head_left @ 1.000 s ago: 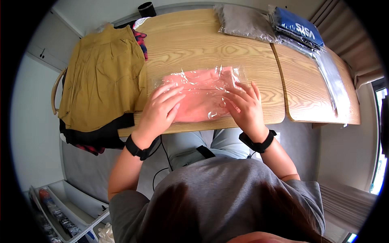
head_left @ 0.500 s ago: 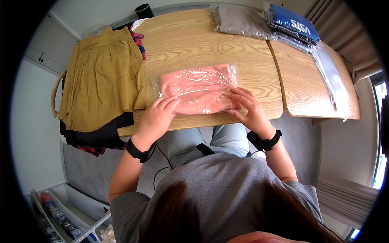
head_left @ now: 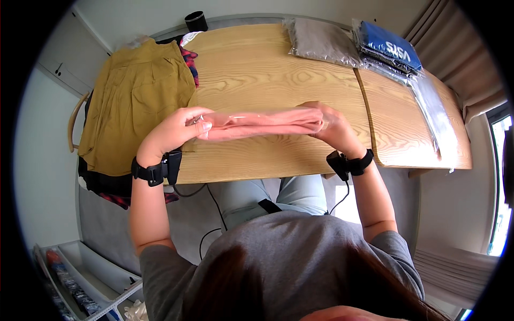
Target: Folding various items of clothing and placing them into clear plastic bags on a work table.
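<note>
Pink folded garment point(head_left: 262, 125) in a clear plastic bag: held up between both hands over the near part of the wood-grain table point(head_left: 262, 80), turned so that a long folded edge shows and the broad face is foreshortened. Garment lies roughly level, left to right; bag glossy, outline slightly blurred.

Left hand point(head_left: 174, 130): pinching the left end of the packet, thumb on the side toward the wearer, fingers going behind. Right hand point(head_left: 336, 130): curled around the right end, some fingers on the far side; exact thumb position cannot be told.

Each wrist carries a black strap with a small box: left strap point(head_left: 150, 172), right strap point(head_left: 351, 165); cables run from both.

Left of the packet: mustard-yellow garment point(head_left: 139, 109) with gathered folds, spread over a black garment point(head_left: 104, 181) and red-and-dark plaid cloth point(head_left: 189, 65). Curved wooden chair arm point(head_left: 72, 125) beside this pile.

Far side: black cup point(head_left: 196, 22) behind the table's left rear edge. Far right: bagged grey-brown garment point(head_left: 324, 44), next to it a bagged blue garment point(head_left: 386, 45) with white lettering, atop other bagged items. Clear plastic bags point(head_left: 435, 120) lie nearer, on the right table section.

Lower left: white bin point(head_left: 96, 265).
</note>
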The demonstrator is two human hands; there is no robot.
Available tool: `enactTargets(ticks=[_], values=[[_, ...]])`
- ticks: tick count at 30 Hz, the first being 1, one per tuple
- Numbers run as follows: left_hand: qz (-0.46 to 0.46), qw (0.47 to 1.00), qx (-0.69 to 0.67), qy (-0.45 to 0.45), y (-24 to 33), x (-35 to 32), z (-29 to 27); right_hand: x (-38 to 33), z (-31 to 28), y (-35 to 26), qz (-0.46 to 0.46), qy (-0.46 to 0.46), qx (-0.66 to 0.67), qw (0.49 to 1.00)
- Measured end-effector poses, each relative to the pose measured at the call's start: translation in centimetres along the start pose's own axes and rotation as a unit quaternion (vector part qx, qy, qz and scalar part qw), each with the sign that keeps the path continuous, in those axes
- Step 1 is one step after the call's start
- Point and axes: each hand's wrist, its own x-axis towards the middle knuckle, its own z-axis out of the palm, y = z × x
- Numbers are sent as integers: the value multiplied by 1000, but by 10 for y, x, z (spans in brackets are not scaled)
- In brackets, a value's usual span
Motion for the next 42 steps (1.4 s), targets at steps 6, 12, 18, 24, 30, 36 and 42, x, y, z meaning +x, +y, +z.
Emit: enactTargets(ticks=[6,12,18,24,30,36,42], values=[[188,937,-272,110,-59,-6,13,18,1,11,11,15,81,997],[100,965,-66,233,-87,19,41,16,9,18,-24,17,90,996],[121,948,-145,257,-59,22,47,0,-2,1,74,29,35,996],[-9,964,-204,169,-24,16,73,-33,-17,21,326,67,241,912],[-172,963,-124,168,-63,25,82,-56,-8,26,348,40,291,890],[-117,918,-245,289,-69,34,62,-65,-1,39,254,36,367,894],[-181,895,-341,223,-75,64,53,-65,-1,37,255,35,341,904]])
